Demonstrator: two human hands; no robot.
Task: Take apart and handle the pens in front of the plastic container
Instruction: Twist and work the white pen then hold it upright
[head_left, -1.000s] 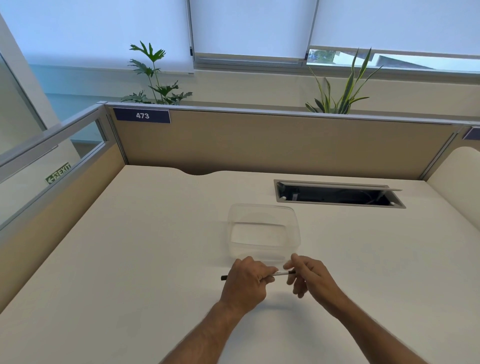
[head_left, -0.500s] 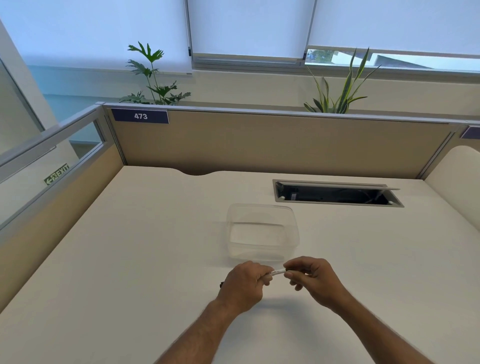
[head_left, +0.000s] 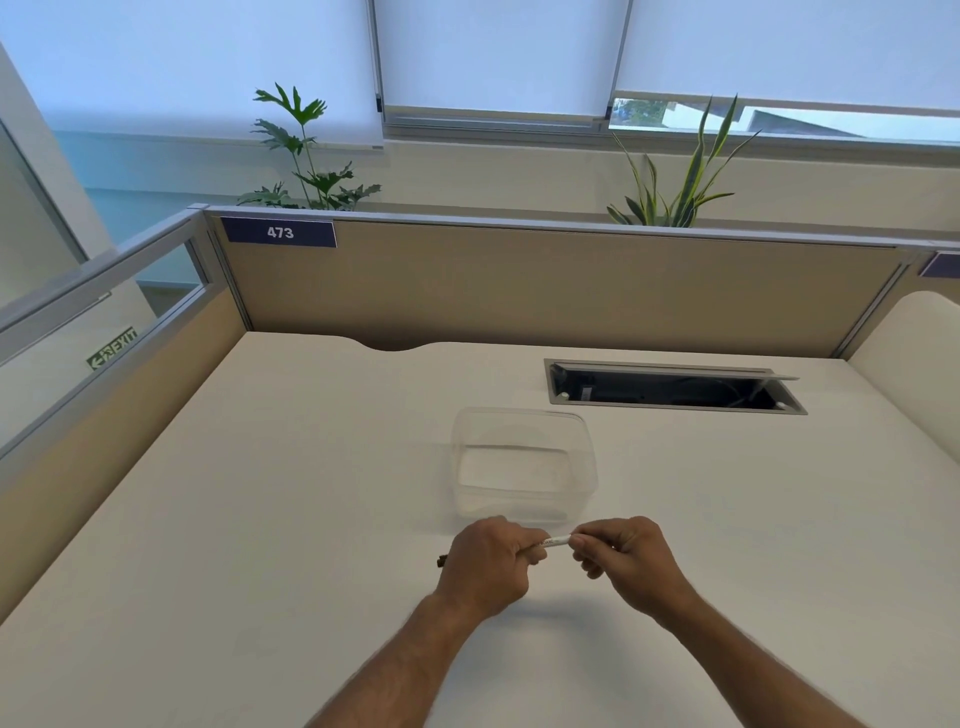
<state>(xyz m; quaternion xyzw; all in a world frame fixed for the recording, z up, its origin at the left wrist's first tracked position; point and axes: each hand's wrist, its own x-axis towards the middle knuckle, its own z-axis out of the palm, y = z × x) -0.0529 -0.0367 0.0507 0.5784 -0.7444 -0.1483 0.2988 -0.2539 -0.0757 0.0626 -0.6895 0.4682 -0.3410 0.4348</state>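
A slim white pen (head_left: 555, 541) with small print on its barrel lies level between both hands, just in front of the clear plastic container (head_left: 524, 465). My left hand (head_left: 488, 564) is closed around the pen's left part; a dark tip (head_left: 441, 560) pokes out past its left side. My right hand (head_left: 623, 558) pinches the right end with fingertips. Only a short stretch of barrel shows between the hands. The container stands upright on the desk and looks empty.
A cream desk (head_left: 260, 519) is walled by tan partitions at the back and left. An open cable tray (head_left: 670, 387) is cut into the desk at the back right. Two plants stand behind the partition.
The hands have closed in on each other, so less of the pen's barrel shows between them. The dark end sticks out less past my left hand. The container has not moved.
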